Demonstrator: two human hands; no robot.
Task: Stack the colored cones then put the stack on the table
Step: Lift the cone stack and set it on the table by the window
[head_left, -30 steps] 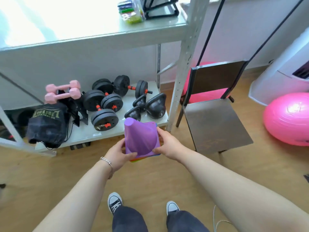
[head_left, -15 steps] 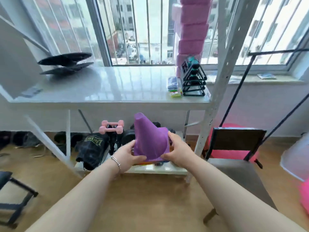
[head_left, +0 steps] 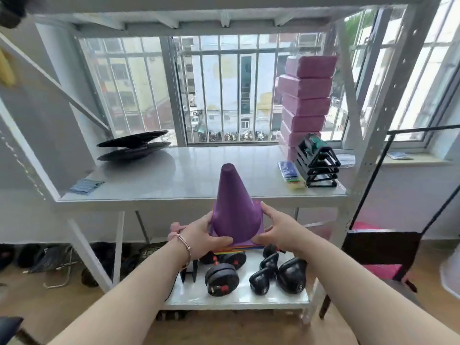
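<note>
Up it has come since a moment ago, the cone stack (head_left: 235, 217) now level with the worktop (head_left: 174, 178) edge and upright. My left hand (head_left: 200, 236) and right hand (head_left: 278, 231) clamp its base from both sides, coloured rims peeking below. I'd keep it level, clear the front lip, then set it on bare surface, between the black discs (head_left: 133, 148) and the black racks (head_left: 317, 163).

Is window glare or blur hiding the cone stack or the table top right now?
Head view: backlit by the window; the table carries a soft sheen but stays readable. The cone stack is sharp between the left hand and right hand. Frame edges bend and smear.
</note>
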